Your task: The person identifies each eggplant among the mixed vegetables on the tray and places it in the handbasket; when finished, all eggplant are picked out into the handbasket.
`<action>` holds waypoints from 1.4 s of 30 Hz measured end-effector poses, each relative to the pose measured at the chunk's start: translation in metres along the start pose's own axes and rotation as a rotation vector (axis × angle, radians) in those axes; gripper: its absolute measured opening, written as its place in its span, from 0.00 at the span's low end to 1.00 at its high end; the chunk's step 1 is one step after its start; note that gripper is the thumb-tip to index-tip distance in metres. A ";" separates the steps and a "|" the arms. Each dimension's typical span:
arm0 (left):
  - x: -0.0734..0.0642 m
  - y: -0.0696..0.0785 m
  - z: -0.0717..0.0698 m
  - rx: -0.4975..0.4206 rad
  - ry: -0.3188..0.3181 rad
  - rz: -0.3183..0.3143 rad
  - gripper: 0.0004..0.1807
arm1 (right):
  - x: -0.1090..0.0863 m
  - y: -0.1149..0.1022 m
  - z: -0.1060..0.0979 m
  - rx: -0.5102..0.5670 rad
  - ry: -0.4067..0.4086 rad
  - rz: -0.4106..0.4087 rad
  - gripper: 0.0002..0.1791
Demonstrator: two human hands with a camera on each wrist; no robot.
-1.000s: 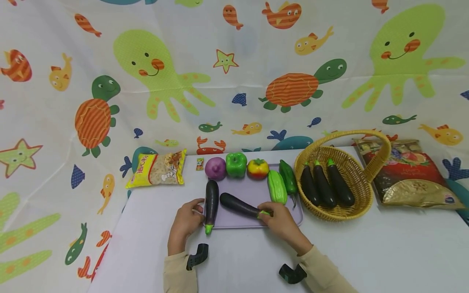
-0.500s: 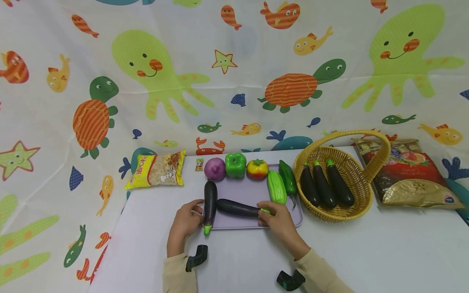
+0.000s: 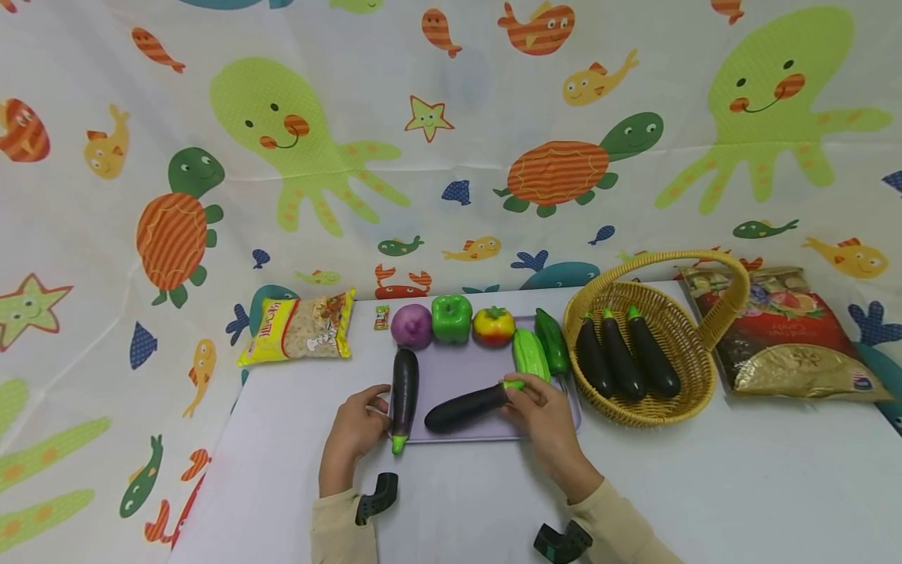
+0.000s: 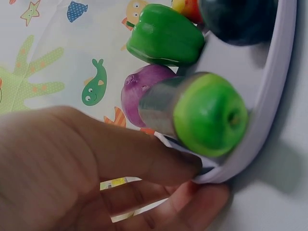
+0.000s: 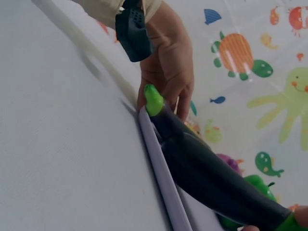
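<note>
My left hand (image 3: 357,435) pinches the rim of a lilac tray (image 4: 272,91), thumb inside and fingers outside, beside an eggplant (image 3: 405,392) lying along the tray's left side. That eggplant's green stem end (image 4: 211,115) points towards me, over the front rim. My right hand (image 3: 550,427) grips a second eggplant (image 3: 461,409) by its green stem end, its round end pointing left and slightly towards me over the tray. In the right wrist view, the held eggplant (image 5: 216,180) reaches across towards the first one, and only fingertips of my right hand (image 5: 302,216) show.
Along the tray's back sit a purple onion (image 3: 412,326), a green bell pepper (image 3: 452,319) and a red-yellow tomato (image 3: 494,326). A light green gourd (image 3: 530,354) and green chili (image 3: 552,340) lie right. A wicker basket (image 3: 694,380) holds three eggplants. Snack bag (image 3: 303,327) and red-gold bag (image 3: 796,337) flank them.
The right hand's eggplant first shifted left beside the other one, then swung so its stem end moved away from me and its round end came nearer. The left hand stays at the tray.
</note>
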State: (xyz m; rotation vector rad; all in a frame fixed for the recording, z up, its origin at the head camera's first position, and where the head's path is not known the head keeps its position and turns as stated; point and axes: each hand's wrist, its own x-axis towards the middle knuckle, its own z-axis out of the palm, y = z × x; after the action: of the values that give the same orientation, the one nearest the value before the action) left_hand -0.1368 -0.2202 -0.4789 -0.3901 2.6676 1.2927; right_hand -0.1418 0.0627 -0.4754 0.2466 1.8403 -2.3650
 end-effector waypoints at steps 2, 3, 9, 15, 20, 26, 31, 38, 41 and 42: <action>0.000 0.000 0.000 0.000 0.001 0.001 0.32 | 0.000 -0.002 -0.001 0.008 0.001 -0.016 0.17; -0.001 0.000 0.000 -0.001 0.001 0.001 0.32 | -0.001 -0.003 -0.001 0.009 0.002 -0.022 0.16; -0.001 -0.001 0.001 -0.013 -0.004 -0.004 0.32 | -0.004 -0.015 -0.006 -0.008 -0.007 -0.038 0.15; 0.000 -0.002 0.001 -0.018 -0.003 -0.002 0.32 | -0.010 -0.028 -0.014 0.023 -0.055 -0.060 0.14; 0.000 -0.002 0.001 -0.019 -0.003 -0.003 0.32 | -0.018 -0.037 -0.030 0.012 -0.118 -0.081 0.15; 0.000 -0.001 0.002 -0.020 -0.005 -0.005 0.32 | -0.033 -0.055 -0.058 -0.069 -0.223 -0.123 0.18; 0.001 -0.001 0.002 -0.013 -0.004 -0.005 0.32 | -0.042 -0.077 -0.087 -0.101 -0.291 -0.148 0.15; 0.000 0.000 0.001 0.007 -0.004 0.008 0.32 | -0.036 -0.106 -0.136 -0.094 -0.336 -0.193 0.14; 0.000 0.000 0.001 0.014 0.001 0.009 0.31 | -0.024 -0.116 -0.154 -0.129 -0.341 -0.184 0.15; 0.000 -0.001 0.001 0.014 0.002 0.008 0.31 | -0.020 -0.120 -0.160 -0.142 -0.343 -0.179 0.15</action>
State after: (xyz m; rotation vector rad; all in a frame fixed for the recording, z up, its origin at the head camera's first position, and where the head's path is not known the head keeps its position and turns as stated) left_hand -0.1366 -0.2202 -0.4798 -0.3794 2.6807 1.2755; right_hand -0.1395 0.2470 -0.3964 -0.3310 1.9112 -2.1947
